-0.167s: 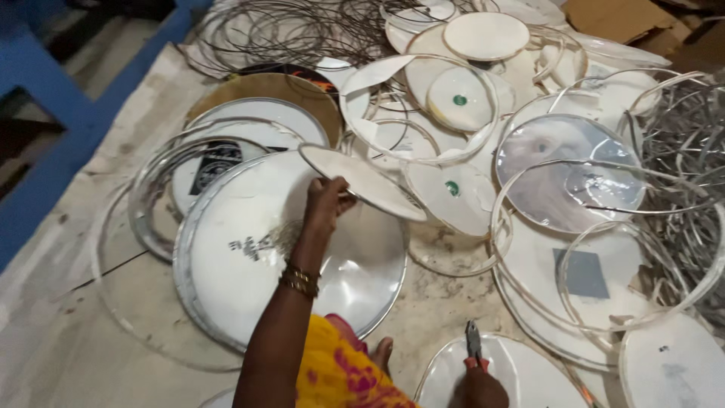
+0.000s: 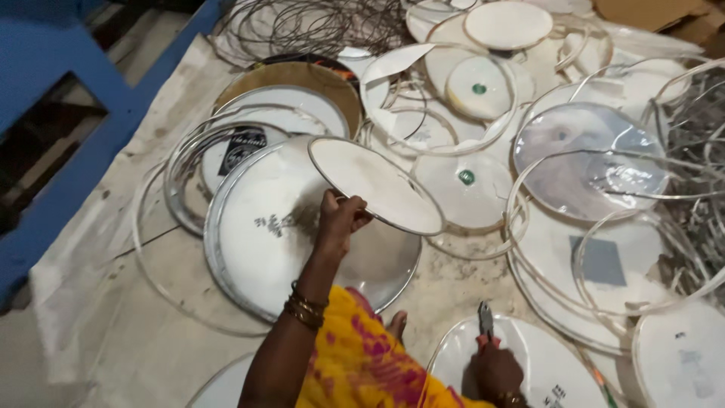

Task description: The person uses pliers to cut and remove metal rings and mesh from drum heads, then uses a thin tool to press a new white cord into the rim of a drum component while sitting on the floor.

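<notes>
Drumhead, a small white one with a metal rim, is tilting up off the pile as we are gripping its near edge with our left hand, fingers curled tight around the rim. It is hovering over a large white drumhead lying flat. Our right hand, low by the frame's edge, is closing around red-handled pliers, their jaws pointing up, well apart from the lifted drumhead.
</notes>
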